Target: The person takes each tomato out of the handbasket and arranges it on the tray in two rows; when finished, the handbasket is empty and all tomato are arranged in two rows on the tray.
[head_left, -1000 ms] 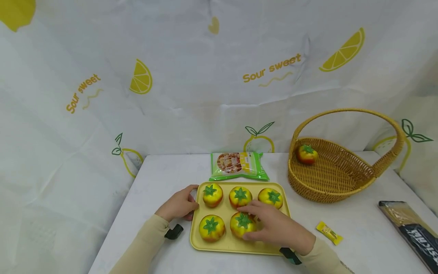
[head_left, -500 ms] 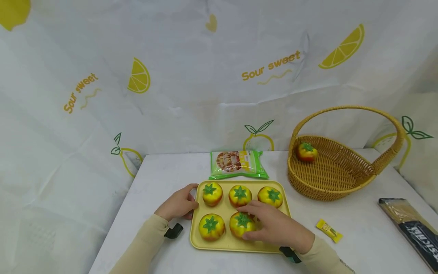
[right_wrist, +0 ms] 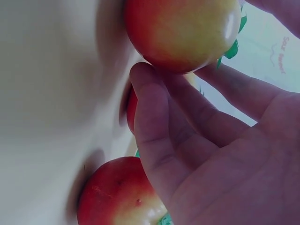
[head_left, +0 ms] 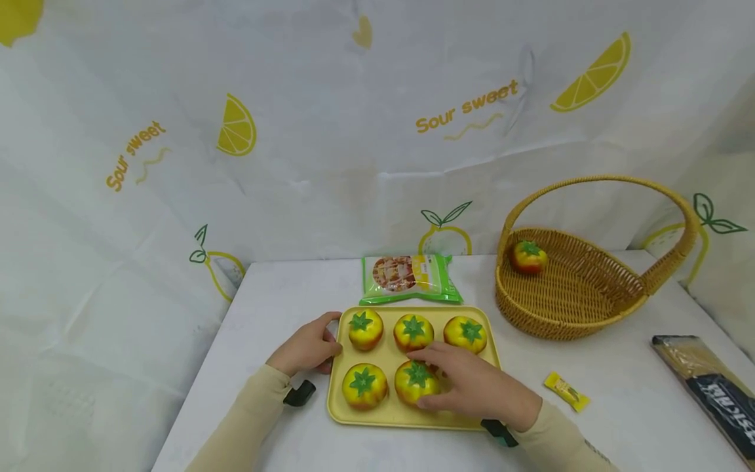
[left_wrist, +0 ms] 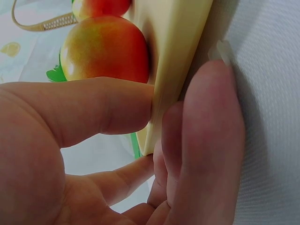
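In the head view, a yellow tray (head_left: 407, 423) bears several yellow-red fruits with green star-shaped leaf tops. My left hand (head_left: 307, 346) holds the tray's left edge; the left wrist view shows the thumb (left_wrist: 126, 105) against the rim and curled fingers (left_wrist: 211, 117) low along its outer side. Around the front middle fruit (head_left: 413, 387) my right hand (head_left: 468, 387) has its fingers and thumb. From the right wrist, that fruit (right_wrist: 183, 33) sits between the thumb at the upper corner and the fingers, close over the tray. Another fruit (right_wrist: 122, 192) lies below those fingers.
A wicker basket (head_left: 566, 321) with a tall handle stands back right, one fruit (head_left: 529, 257) inside. Behind the tray lies a green food packet (head_left: 409, 278). To the right are a small yellow sachet (head_left: 566, 391) and a brown-and-black package (head_left: 710, 393).
The whole scene sits slightly higher in the head view as the camera tilts. Both hands keep their places at the tray and the front middle fruit.
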Tool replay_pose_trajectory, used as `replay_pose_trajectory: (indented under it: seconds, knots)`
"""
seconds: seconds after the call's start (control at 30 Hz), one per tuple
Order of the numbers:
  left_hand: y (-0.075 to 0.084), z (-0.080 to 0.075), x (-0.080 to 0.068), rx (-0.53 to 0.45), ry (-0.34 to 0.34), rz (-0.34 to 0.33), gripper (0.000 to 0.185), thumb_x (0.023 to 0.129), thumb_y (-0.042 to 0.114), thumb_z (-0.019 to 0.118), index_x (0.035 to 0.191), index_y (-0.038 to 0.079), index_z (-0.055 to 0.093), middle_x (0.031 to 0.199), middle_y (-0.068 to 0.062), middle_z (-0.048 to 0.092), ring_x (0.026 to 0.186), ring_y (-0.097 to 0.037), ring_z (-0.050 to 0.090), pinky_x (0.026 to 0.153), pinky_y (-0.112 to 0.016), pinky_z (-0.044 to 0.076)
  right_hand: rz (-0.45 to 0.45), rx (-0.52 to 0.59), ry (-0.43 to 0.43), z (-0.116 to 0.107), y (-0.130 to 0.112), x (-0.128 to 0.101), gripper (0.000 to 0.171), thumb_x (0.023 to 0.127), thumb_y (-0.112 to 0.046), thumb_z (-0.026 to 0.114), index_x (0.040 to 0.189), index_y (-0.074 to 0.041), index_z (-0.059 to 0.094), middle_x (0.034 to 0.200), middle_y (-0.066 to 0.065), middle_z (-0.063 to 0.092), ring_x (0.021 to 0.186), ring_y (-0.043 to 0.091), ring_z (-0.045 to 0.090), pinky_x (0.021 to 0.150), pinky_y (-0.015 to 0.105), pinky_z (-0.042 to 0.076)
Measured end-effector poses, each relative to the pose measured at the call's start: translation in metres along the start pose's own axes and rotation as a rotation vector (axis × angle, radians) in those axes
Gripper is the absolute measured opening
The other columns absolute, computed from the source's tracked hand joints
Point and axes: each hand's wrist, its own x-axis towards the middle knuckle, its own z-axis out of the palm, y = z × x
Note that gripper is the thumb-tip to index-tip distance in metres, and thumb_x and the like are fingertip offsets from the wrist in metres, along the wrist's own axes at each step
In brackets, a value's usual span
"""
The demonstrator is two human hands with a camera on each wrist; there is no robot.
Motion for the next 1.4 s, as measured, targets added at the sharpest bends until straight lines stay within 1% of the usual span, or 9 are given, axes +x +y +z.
replay_pose_trajectory:
  seconds: [0.2, 0.43, 0.63, 0.8, 0.97, 1.1, 1.17, 1.27, 1.4]
  knots:
    - [0.002, -0.001, 0.000, 0.009, 0.005, 0.004, 0.071, 0.096, 0.012, 0.072, 0.162, 0.020, 0.046, 0.107, -0.011, 0.064, 0.072, -0.022, 0.068, 0.063, -0.032, 0.064, -0.004, -0.005, -0.007, -0.004, 0.000, -0.001, 0.073, 0.090, -0.054, 0.084, 0.150, -0.017, 0.063, 0.142, -0.004, 0.065, 0.125, 0.016, 0.064, 0.110, 0.050, 0.056]
    - [0.001, 0.000, 0.001, 0.011, 0.004, -0.002, 0.071, 0.096, 0.013, 0.072, 0.162, 0.020, 0.046, 0.106, -0.011, 0.064, 0.072, -0.022, 0.069, 0.062, -0.032, 0.064, 0.013, -0.010, -0.014, -0.007, -0.001, -0.003, 0.077, 0.089, -0.054, 0.086, 0.152, -0.017, 0.062, 0.136, -0.006, 0.067, 0.115, 0.013, 0.065, 0.105, 0.049, 0.057]
    - [0.000, 0.000, 0.001, 0.023, 0.006, 0.003, 0.070, 0.096, 0.012, 0.072, 0.162, 0.020, 0.046, 0.106, -0.011, 0.064, 0.072, -0.021, 0.069, 0.063, -0.032, 0.064, 0.035, 0.038, -0.018, -0.015, -0.002, -0.007, 0.076, 0.089, -0.054, 0.085, 0.152, -0.018, 0.061, 0.143, -0.001, 0.066, 0.119, 0.018, 0.065, 0.102, 0.048, 0.058]
    - [0.000, 0.000, 0.001, 0.023, 0.006, 0.010, 0.071, 0.096, 0.013, 0.072, 0.162, 0.020, 0.047, 0.106, -0.011, 0.064, 0.073, -0.021, 0.068, 0.063, -0.032, 0.064, 0.035, 0.022, 0.039, -0.029, 0.000, -0.015, 0.072, 0.090, -0.053, 0.085, 0.149, -0.018, 0.064, 0.140, 0.001, 0.068, 0.118, 0.021, 0.067, 0.097, 0.043, 0.061]
    - [0.000, 0.000, 0.001, 0.022, 0.004, 0.007, 0.071, 0.095, 0.013, 0.072, 0.162, 0.020, 0.047, 0.105, -0.010, 0.065, 0.072, -0.021, 0.068, 0.063, -0.032, 0.063, 0.027, -0.051, 0.150, -0.052, 0.007, -0.028, 0.067, 0.093, -0.050, 0.083, 0.150, -0.021, 0.063, 0.138, -0.001, 0.071, 0.118, 0.018, 0.068, 0.100, 0.044, 0.061]
    - [-0.001, 0.001, 0.001, 0.032, 0.008, 0.004, 0.071, 0.095, 0.013, 0.072, 0.161, 0.020, 0.047, 0.104, -0.010, 0.065, 0.071, -0.022, 0.068, 0.063, -0.032, 0.062, 0.052, -0.076, 0.215, -0.081, 0.017, -0.034, 0.064, 0.093, -0.049, 0.083, 0.148, -0.022, 0.064, 0.135, -0.001, 0.072, 0.112, 0.017, 0.069, 0.091, 0.037, 0.062]
    - [-0.002, 0.001, 0.001, 0.029, 0.012, -0.001, 0.072, 0.094, 0.013, 0.072, 0.161, 0.020, 0.047, 0.104, -0.010, 0.065, 0.071, -0.022, 0.067, 0.063, -0.032, 0.062, 0.059, -0.115, 0.256, -0.097, 0.024, -0.036, 0.062, 0.094, -0.045, 0.084, 0.147, -0.019, 0.066, 0.133, 0.001, 0.073, 0.109, 0.017, 0.069, 0.089, 0.035, 0.062]
    - [-0.002, 0.001, 0.000, 0.022, 0.018, -0.008, 0.072, 0.094, 0.013, 0.073, 0.161, 0.020, 0.047, 0.103, -0.010, 0.064, 0.070, -0.022, 0.067, 0.062, -0.032, 0.063, 0.114, -0.158, 0.296, -0.123, 0.038, -0.037, 0.060, 0.095, -0.044, 0.083, 0.146, -0.017, 0.067, 0.133, 0.004, 0.074, 0.112, 0.020, 0.069, 0.093, 0.043, 0.062]
    - [0.001, 0.000, -0.002, 0.019, 0.018, -0.010, 0.072, 0.094, 0.012, 0.073, 0.161, 0.019, 0.047, 0.103, -0.010, 0.065, 0.071, -0.022, 0.066, 0.063, -0.032, 0.063, 0.222, -0.152, 0.305, -0.156, 0.063, -0.039, 0.064, 0.096, -0.043, 0.082, 0.149, -0.012, 0.064, 0.140, 0.012, 0.071, 0.122, 0.032, 0.068, 0.100, 0.056, 0.060]
